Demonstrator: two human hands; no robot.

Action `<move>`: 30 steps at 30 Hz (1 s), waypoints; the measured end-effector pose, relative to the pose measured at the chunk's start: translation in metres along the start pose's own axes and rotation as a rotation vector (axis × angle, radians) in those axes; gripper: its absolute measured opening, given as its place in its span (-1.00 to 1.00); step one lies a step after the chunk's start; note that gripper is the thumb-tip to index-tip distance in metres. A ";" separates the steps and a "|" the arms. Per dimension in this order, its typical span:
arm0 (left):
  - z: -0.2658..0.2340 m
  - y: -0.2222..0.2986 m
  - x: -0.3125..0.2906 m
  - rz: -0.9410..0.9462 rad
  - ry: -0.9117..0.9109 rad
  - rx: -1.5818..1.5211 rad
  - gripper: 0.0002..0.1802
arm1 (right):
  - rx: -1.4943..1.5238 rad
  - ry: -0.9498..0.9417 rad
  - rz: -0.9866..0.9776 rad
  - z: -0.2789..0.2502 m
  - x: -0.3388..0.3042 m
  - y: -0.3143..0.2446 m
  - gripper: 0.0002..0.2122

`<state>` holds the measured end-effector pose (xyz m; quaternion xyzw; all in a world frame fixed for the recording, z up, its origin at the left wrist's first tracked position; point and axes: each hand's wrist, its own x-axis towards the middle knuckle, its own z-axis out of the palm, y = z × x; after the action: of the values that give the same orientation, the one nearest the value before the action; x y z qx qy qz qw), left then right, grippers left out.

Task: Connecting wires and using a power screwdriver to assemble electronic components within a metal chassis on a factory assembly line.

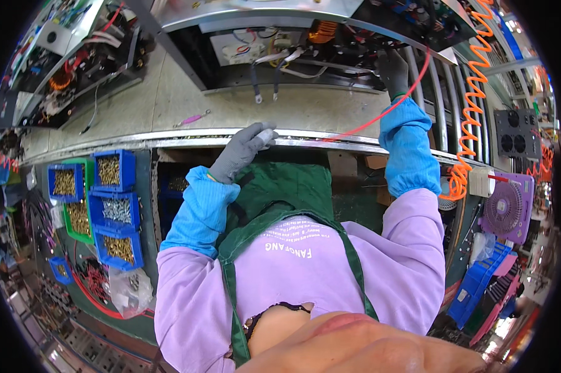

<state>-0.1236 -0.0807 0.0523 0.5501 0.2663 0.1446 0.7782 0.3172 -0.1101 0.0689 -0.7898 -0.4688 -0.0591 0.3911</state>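
My left hand [240, 150], in a grey glove, is by the metal front rail [311, 142] of the bench, its fingers curled together. Whatever they hold, if anything, cannot be made out. My right hand [394, 73], also gloved in grey, reaches up into the right end of an open metal chassis [224, 79]. Its fingertips are hidden among dark parts there. Inside the chassis sit a copper coil [323, 31] and several wires. Two dark cables [256, 87] with ring lugs hang over its front edge. A pink-handled tool [192, 119] lies on the bench left of the chassis.
Blue bins [114, 208] of screws and fittings stand at the left, with a green bin [79, 224] among them. Another open unit [63, 74] is at the far left. An orange coiled hose [473, 93] hangs at right, near a purple fan [506, 208]. A red tube [386, 112] crosses my right glove.
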 end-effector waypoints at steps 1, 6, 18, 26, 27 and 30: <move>-0.002 0.003 -0.007 0.005 0.029 0.034 -0.57 | -0.066 -0.060 0.057 -0.004 0.000 -0.014 -0.86; -0.032 0.008 -0.056 0.016 0.165 0.025 -0.64 | 0.078 -0.153 0.162 -0.011 0.021 -0.014 -0.90; -0.067 0.017 -0.124 0.124 0.424 0.148 -0.59 | 0.191 -0.521 0.510 -0.002 -0.010 -0.004 -0.79; -0.044 0.029 -0.118 0.050 0.334 0.398 -0.64 | -1.063 -0.279 -0.528 0.017 0.008 0.033 -0.86; -0.049 0.026 -0.122 0.067 0.360 0.506 -0.63 | -1.005 -0.285 -0.592 0.017 0.010 0.025 -0.86; -0.075 0.030 -0.148 0.233 0.428 0.730 -0.62 | -1.118 -0.480 -0.503 -0.017 0.002 -0.016 -0.76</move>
<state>-0.2856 -0.0886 0.0988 0.7730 0.3911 0.2386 0.4388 0.3103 -0.1161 0.0899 -0.7315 -0.6119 -0.2057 -0.2193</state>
